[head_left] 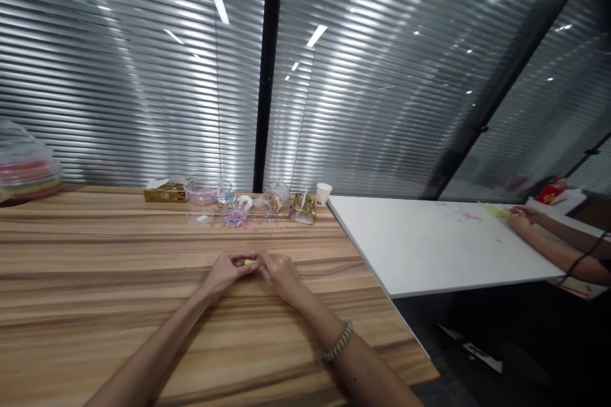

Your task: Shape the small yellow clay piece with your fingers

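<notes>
My left hand (228, 271) and my right hand (279, 273) meet over the middle of the wooden table (119, 267). A small yellow piece (249, 262) sits between their fingertips, partly covered by the fingers. Both hands are closed on it, thumbs and forefingers touching or nearly so. A beaded bracelet (340, 341) circles my right forearm. Beyond the hands lies a clear container (234, 216) of small pink, purple and blue pieces, with more such pieces (267, 224) scattered beside it.
Along the back stand a gold box (165, 191), a pink-filled tub (204, 193), a clear lid (199, 217), a crumpled gold pack (302, 208) and a paper cup (323, 193). Stacked containers (28, 168) are at left. At a white table (420, 241), another person's hands (521, 217) work near yellow material.
</notes>
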The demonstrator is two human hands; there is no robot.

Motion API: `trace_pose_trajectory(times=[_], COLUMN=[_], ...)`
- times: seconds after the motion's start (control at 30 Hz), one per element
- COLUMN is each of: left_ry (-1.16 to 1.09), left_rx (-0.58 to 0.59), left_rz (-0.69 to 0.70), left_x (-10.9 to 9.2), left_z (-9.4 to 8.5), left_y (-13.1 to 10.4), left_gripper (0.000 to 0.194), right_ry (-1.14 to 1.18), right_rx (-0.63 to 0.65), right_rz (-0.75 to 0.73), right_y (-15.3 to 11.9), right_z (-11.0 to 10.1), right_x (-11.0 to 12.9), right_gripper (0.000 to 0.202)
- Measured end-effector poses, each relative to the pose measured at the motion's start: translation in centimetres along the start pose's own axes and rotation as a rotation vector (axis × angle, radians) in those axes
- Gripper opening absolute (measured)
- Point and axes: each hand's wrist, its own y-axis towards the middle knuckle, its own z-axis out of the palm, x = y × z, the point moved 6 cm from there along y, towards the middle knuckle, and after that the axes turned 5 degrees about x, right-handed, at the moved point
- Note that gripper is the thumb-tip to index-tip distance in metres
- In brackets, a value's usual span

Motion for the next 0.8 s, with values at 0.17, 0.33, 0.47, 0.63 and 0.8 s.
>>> trace_pose_trajectory(times=[0.17, 0.33, 0.47, 0.63, 0.8], left_ry=[-0.05, -0.151, -0.205, -0.131, 0.064], left_rx=[0.06, 0.135, 0.115, 0.059, 0.092], left_rz=[0.011, -0.002, -0.048, -0.049, 0.048], left_x=[-0.2, -0.1, 0.4, 0.5, 0.5], left_z=[0.5, 1.4, 1.8, 1.9, 2.0], left_y=[-0.3, -0.3, -0.3, -0.2, 0.3], left_gripper=[0.038, 0.032, 0.033, 0.037, 0.035], right_ry=[0.034, 0.064, 0.095, 0.082, 0.071], right_rx=[-0.065, -0.132, -0.161, -0.178, -0.209], right_rz=[0.008, 0.029, 0.09, 0.183, 0.193], right_y=[-0.1, -0.1, -0.1, -0.1, -0.1], right_z=[-0.2, -0.2, -0.4, -0.4, -0.2], right_x=[-0.1, -0.3, -0.5, -0.9, -1.2], right_gripper=[0.03, 0.032, 0.026, 0.021, 0.021])
